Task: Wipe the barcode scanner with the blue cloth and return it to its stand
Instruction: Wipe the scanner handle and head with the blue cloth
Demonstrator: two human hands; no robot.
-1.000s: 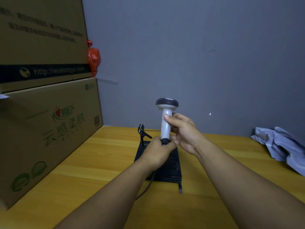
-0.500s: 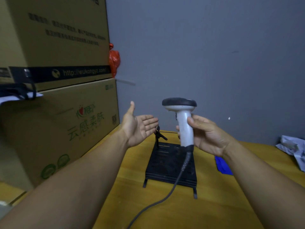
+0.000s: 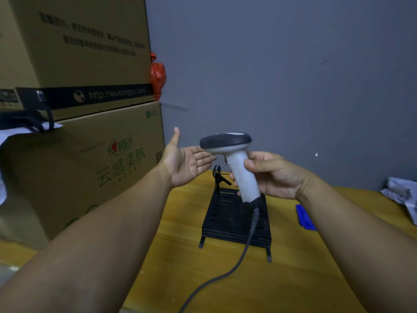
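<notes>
My right hand [image 3: 273, 175] grips the grey handle of the barcode scanner [image 3: 234, 163], holding it upright above the table, its dark head pointing left. The scanner's cable [image 3: 243, 249] hangs down across the black stand [image 3: 228, 218], which sits on the wooden table with its thin clip post at the back. My left hand [image 3: 185, 163] is raised palm up, fingers spread, with its fingertips at the scanner head and nothing in it. The blue cloth [image 3: 304, 216] lies on the table right of the stand, partly hidden behind my right forearm.
Two large stacked cardboard boxes [image 3: 90, 136] fill the left side, with a red plastic bag [image 3: 158, 75] behind them. A crumpled pale grey cloth [image 3: 404, 195] lies at the table's far right. A grey wall closes off the back.
My left hand has let go of the scanner's base and opened palm up beside the scanner head. My right hand has lifted the scanner higher, off the stand. The camera has turned left.
</notes>
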